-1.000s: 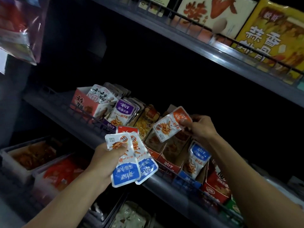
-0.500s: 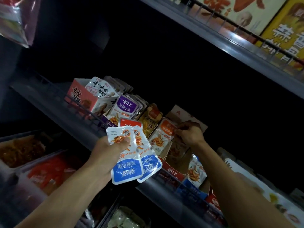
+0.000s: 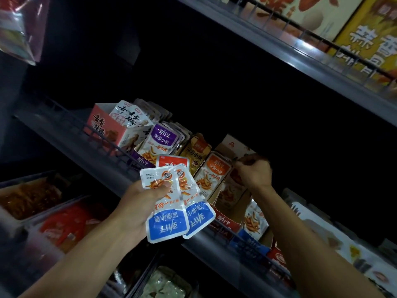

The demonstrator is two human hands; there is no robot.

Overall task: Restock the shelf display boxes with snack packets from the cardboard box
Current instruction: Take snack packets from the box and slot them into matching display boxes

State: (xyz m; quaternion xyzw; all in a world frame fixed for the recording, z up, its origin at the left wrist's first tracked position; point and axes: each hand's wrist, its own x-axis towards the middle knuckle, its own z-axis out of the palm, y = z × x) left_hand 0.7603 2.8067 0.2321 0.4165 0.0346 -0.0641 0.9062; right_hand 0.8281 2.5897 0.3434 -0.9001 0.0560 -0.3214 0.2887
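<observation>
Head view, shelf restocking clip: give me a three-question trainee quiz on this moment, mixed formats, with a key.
1. True or false: the left hand holds packets with blue ends.
2. Where is the right hand? A) on the upper shelf B) at the display box holding the orange-topped packet C) hanging at the person's side
3. Fill in: the packet standing left of the gold one has a ____ top.

Key: 1 true; 2 B; 3 purple

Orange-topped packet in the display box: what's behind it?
Behind the orange-topped packet stands at least one more packet, partly hidden by the right hand. The box's back flap rises behind. How many packets follow is covered.
</observation>
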